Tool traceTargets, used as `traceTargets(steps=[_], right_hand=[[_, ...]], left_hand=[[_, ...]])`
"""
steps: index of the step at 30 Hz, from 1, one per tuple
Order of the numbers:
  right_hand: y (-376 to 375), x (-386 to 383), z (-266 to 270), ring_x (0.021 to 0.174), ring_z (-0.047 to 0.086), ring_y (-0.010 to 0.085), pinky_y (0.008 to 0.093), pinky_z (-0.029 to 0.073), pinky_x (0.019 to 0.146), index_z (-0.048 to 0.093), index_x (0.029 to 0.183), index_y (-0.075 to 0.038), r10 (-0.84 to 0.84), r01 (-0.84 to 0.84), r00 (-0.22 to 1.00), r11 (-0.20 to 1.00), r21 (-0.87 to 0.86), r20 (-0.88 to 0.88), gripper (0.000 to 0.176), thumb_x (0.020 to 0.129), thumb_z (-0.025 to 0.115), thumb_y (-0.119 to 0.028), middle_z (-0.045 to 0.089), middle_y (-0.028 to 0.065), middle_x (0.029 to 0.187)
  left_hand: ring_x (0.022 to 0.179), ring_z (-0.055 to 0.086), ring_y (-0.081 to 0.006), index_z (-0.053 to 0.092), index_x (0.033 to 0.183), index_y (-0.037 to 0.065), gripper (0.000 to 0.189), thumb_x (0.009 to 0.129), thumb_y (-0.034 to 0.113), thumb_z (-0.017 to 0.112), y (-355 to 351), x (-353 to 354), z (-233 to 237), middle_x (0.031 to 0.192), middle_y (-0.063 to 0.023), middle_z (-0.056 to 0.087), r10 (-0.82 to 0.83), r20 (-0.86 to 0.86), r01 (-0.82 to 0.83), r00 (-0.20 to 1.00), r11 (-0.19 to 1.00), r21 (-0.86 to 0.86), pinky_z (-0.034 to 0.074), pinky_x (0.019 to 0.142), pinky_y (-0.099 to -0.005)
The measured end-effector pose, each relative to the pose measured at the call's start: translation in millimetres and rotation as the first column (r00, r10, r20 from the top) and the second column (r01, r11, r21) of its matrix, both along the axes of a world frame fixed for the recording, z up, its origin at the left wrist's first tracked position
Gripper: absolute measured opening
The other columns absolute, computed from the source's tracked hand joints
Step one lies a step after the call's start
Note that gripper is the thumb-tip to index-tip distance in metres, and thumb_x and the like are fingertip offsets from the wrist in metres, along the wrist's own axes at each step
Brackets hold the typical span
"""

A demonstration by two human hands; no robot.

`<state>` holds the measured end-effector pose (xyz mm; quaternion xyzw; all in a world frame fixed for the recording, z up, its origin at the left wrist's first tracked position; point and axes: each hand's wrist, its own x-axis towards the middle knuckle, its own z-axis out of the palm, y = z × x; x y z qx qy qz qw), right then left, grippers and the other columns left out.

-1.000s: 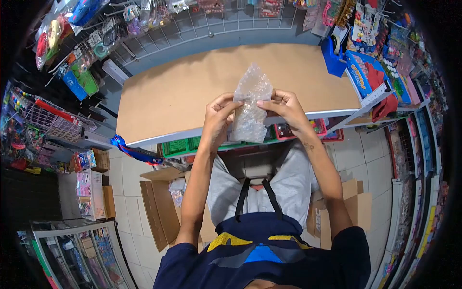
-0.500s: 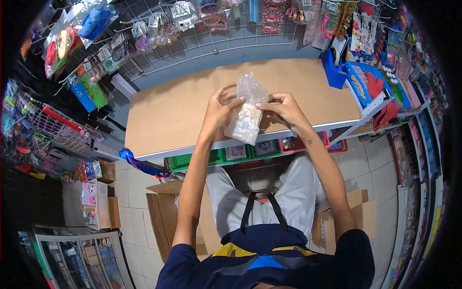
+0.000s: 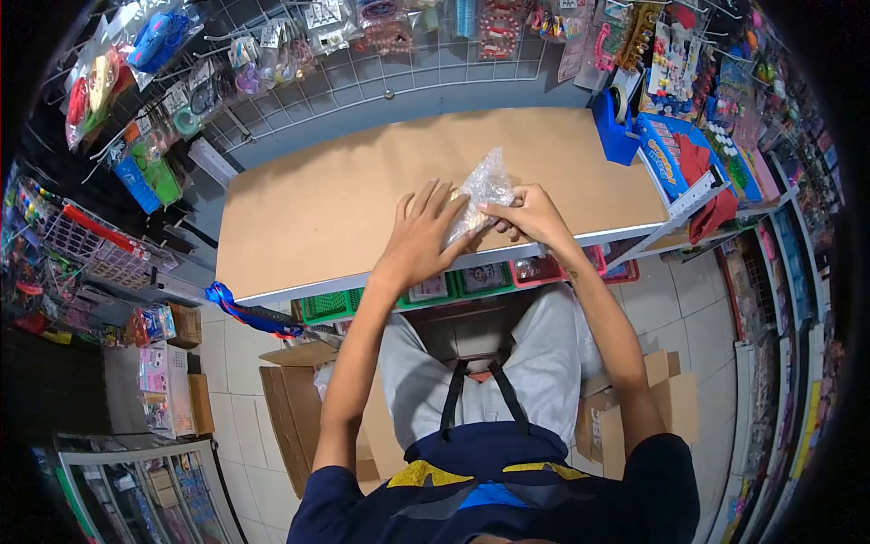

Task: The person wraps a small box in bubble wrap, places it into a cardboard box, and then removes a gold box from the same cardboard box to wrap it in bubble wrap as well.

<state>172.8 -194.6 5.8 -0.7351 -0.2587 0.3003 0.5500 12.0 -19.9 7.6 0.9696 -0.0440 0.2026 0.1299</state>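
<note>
A brown table [image 3: 326,199] ran across the middle of the scene. Behind its far edge stood a wire grid [image 3: 408,72] hung with small packeted goods. At the far right of the table sat a blue tape dispenser [image 3: 616,122], with a blue box [image 3: 666,154] just beside it and a red cloth [image 3: 702,195] nearer. Under the table's near edge were green baskets [image 3: 331,306] and a red basket [image 3: 544,269]. A blue ribbon [image 3: 240,308] hung at the near left corner. An open cardboard box [image 3: 290,408] lay on the tiled floor.
</note>
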Motion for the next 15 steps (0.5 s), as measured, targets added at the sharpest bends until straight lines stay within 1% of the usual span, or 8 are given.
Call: traceTargets(steps=[3, 6, 7, 8, 11, 12, 13, 15], right_hand=[[-0.7, 3.7, 4.6, 0.055, 0.063, 0.0110, 0.0242, 0.050, 0.049, 0.069, 0.083, 0.001, 0.019, -0.017, 0.999, 0.998, -0.059, 0.043, 0.037, 0.084, 0.082, -0.034, 0.069, 0.0085, 0.070], [-4.1, 4.5, 11.4, 0.053, 0.063, 0.0115, 0.0246, 0.050, 0.047, 0.068, 0.086, 0.002, 0.024, -0.023, 1.000, 0.994, -0.109, 0.015, 0.038, 0.086, 0.080, -0.034, 0.068, 0.0086, 0.068], [-5.9, 5.7, 14.1, 0.053, 0.063, 0.0116, 0.0247, 0.049, 0.047, 0.068, 0.087, 0.002, 0.023, -0.022, 1.000, 0.992, -0.128, 0.001, 0.038, 0.086, 0.080, -0.034, 0.068, 0.0086, 0.068], [-8.4, 7.0, 15.5, 0.053, 0.063, 0.0113, 0.0241, 0.049, 0.046, 0.067, 0.094, 0.004, 0.004, 0.004, 0.999, 0.987, -0.159, 0.050, 0.038, 0.086, 0.080, -0.030, 0.067, 0.0079, 0.067], [-17.1, 17.0, 9.1, 0.053, 0.061, 0.0103, 0.0236, 0.048, 0.046, 0.064, 0.105, 0.004, -0.042, 0.043, 0.980, 0.999, -0.003, 0.194, 0.038, 0.086, 0.080, -0.025, 0.067, 0.0088, 0.072], [-22.9, 17.8, 16.4, 0.068, 0.065, 0.0110, 0.0238, 0.052, 0.057, 0.061, 0.113, 0.003, -0.028, 0.032, 0.967, 0.999, -0.014, 0.255, 0.036, 0.089, 0.076, -0.019, 0.069, 0.0103, 0.086], [-24.6, 22.6, 14.1, 0.074, 0.065, 0.0112, 0.0245, 0.053, 0.062, 0.061, 0.115, 0.002, -0.040, 0.017, 0.951, 0.997, 0.078, 0.307, 0.034, 0.091, 0.073, -0.017, 0.068, 0.0102, 0.091], [-24.2, 29.7, 13.3, 0.087, 0.066, 0.0117, 0.0258, 0.054, 0.073, 0.060, 0.120, 0.001, -0.081, -0.026, 0.912, 0.967, 0.255, 0.401, 0.030, 0.094, 0.068, -0.014, 0.068, 0.0100, 0.101]], left_hand=[[0.143, 0.038, -0.0338, 0.047, 0.146, 0.013, 0.056, 0.093, 0.030, 0.058, 3.6, 4.5, 7.4, 0.151, -0.0144, 0.046, -0.092, -0.044, 0.093, 0.995, 0.995, 0.020, 0.026, 0.118, -0.0536], [0.138, 0.045, -0.0311, 0.051, 0.142, 0.011, 0.055, 0.091, 0.029, 0.060, 7.0, 5.1, 9.3, 0.145, -0.0140, 0.052, -0.174, -0.023, 0.172, 0.985, 0.983, -0.069, 0.028, 0.116, -0.0534], [0.138, 0.045, -0.0304, 0.050, 0.142, 0.012, 0.056, 0.090, 0.027, 0.060, 8.0, 4.7, 10.9, 0.145, -0.0136, 0.053, -0.160, -0.045, 0.157, 0.986, 0.985, -0.075, 0.028, 0.117, -0.0534], [0.138, 0.045, -0.0297, 0.048, 0.143, 0.012, 0.058, 0.089, 0.025, 0.060, 8.7, 3.7, 14.7, 0.145, -0.0133, 0.053, -0.145, -0.066, 0.140, 0.987, 0.987, -0.081, 0.027, 0.118, -0.0535], [0.137, 0.046, -0.0289, 0.048, 0.144, 0.013, 0.062, 0.084, 0.017, 0.063, 16.4, 2.1, 15.8, 0.143, -0.0120, 0.055, -0.150, -0.081, 0.145, 0.985, 0.987, -0.063, 0.025, 0.121, -0.0528], [0.137, 0.046, -0.0288, 0.048, 0.144, 0.013, 0.063, 0.083, 0.015, 0.063, 19.3, 1.5, 15.6, 0.144, -0.0115, 0.055, -0.154, -0.084, 0.150, 0.984, 0.987, -0.056, 0.025, 0.121, -0.0527], [0.137, 0.046, -0.0287, 0.049, 0.144, 0.013, 0.064, 0.082, 0.014, 0.064, 23.2, 1.9, 15.9, 0.144, -0.0111, 0.055, -0.158, -0.086, 0.155, 0.984, 0.987, -0.047, 0.024, 0.121, -0.0527], [0.138, 0.046, -0.0276, 0.056, 0.137, 0.013, 0.063, 0.076, 0.006, 0.067, 30.5, 3.3, 14.9, 0.142, -0.0094, 0.056, -0.174, -0.040, 0.174, 0.984, 0.985, 0.002, 0.026, 0.121, -0.0514]])
